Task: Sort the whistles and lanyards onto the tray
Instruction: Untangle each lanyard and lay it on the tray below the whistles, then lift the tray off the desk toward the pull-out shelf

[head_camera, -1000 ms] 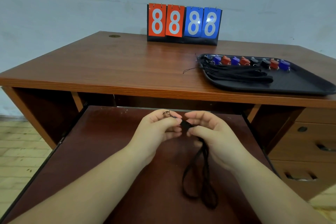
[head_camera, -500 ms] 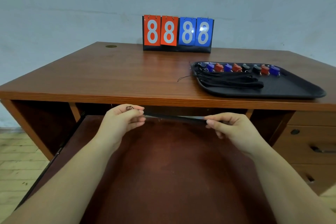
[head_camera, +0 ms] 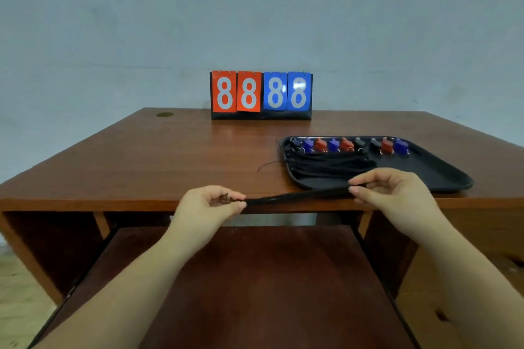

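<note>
A black lanyard [head_camera: 295, 196] is stretched taut between my two hands at the desk's front edge. My left hand [head_camera: 205, 208] pinches its thin cord end, and my right hand [head_camera: 397, 193] pinches the other end just over the near rim of the black tray [head_camera: 442, 176]. On the tray, a bundle of black lanyards [head_camera: 329, 166] lies along the left half. Behind it runs a row of several whistles [head_camera: 347, 144] in red, blue and black.
A flip scoreboard [head_camera: 261, 95] showing 8s stands at the back of the wooden desk [head_camera: 170, 156]. A pull-out shelf [head_camera: 255, 292] extends below my arms. Drawers [head_camera: 482, 278] sit under the desk at the right.
Both hands rose from over the pull-out shelf to the desk's front edge, pulling the lanyard out straight. The right hand now reaches the tray's near rim.
</note>
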